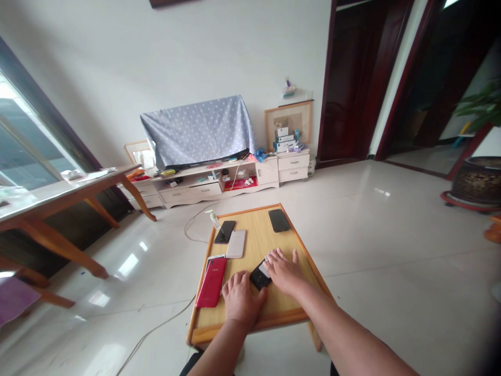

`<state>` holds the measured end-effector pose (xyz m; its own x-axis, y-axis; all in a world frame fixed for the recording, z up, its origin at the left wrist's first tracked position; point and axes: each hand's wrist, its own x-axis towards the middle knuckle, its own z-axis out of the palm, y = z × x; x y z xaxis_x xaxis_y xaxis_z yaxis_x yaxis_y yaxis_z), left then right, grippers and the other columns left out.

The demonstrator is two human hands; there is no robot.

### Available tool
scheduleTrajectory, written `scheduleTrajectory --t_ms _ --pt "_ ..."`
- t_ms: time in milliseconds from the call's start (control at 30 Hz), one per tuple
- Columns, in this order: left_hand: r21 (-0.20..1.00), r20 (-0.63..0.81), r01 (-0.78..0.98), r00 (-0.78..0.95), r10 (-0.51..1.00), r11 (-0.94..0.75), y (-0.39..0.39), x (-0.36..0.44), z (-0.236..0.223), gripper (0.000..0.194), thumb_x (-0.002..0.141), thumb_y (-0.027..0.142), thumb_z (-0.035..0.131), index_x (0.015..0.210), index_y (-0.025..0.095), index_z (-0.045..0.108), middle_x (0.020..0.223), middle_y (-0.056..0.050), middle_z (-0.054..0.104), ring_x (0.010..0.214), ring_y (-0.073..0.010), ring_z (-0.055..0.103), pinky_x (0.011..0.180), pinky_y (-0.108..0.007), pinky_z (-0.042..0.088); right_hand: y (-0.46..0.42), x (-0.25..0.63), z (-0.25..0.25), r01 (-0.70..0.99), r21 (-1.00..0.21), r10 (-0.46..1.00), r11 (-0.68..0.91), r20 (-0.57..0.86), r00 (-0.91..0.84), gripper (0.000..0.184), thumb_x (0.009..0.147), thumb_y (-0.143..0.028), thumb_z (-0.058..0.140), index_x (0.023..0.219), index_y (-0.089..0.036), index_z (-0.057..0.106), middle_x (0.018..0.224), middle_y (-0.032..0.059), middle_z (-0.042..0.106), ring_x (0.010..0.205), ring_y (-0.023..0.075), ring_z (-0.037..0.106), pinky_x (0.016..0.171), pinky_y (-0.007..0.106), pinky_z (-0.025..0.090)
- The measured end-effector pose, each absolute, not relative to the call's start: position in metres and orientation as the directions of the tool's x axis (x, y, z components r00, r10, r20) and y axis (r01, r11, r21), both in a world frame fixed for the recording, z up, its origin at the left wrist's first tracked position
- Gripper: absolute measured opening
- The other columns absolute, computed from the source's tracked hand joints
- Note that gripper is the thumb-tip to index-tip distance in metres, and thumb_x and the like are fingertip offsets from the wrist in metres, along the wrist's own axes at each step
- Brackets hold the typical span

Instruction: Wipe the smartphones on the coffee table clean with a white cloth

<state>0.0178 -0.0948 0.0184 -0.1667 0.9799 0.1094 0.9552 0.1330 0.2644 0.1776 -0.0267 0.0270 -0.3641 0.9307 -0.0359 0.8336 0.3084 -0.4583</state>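
The dark phone lies on the counter, between the two hands. Its long axis appears to run obliquely from near left to far right; the far end is covered. The right hand is nearer, its fingers extended over the phone and a white piece. The left hand rests at the left edge, fingers bent. Whether either set grips cannot be told.

the red phone, pale pink phone, black phone; tan tabletop; grey-blue cloth with white dots.
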Motion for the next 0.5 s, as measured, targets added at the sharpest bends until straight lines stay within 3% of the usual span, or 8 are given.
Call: scheduleTrajectory --t_ms 200,400,500 --pt "0.306 0.098 0.942 -0.172 0.98 0.134 -0.094 0.017 0.018 0.039 0.09 0.044 0.052 0.126 0.033 0.061 0.137 -0.005 0.058 0.128 -0.027 0.047 0.111 -0.044 0.028 -0.045 0.153 0.021 0.691 -0.505 0.817 0.517 0.052 -0.574 0.061 0.105 -0.055 0.011 0.149 -0.031 0.045 0.157 0.0054 0.041 0.149 0.0243 0.026 0.117 0.063 -0.012" --pt "0.262 0.147 0.959 -0.148 0.978 0.105 -0.094 0.016 0.014 0.052 0.078 0.054 0.064 0.123 0.028 0.062 0.134 -0.008 0.059 0.129 -0.0307 0.046 0.111 -0.047 0.028 -0.016 0.177 0.026 0.862 -0.46 0.961 0.214 -0.059 -0.27 0.058 0.105 -0.052 0.016 0.15 -0.028 0.043 0.161 0.0068 0.034 0.152 0.0287 0.017 0.113 0.072 -0.006" --pt "0.268 0.155 0.957 -0.153 0.976 0.108 -0.094 0.015 0.011 0.05 0.079 0.053 0.063 0.123 0.028 0.062 0.133 -0.008 0.059 0.129 -0.0309 0.045 0.112 -0.048 0.027 -0.024 0.178 0.026 0.861 -0.448 0.954 0.24 -0.057 -0.295 0.061 0.104 -0.053 0.015 0.151 -0.026 0.042 0.161 0.0086 0.033 0.152 0.0276 0.017 0.115 0.069 -0.007"
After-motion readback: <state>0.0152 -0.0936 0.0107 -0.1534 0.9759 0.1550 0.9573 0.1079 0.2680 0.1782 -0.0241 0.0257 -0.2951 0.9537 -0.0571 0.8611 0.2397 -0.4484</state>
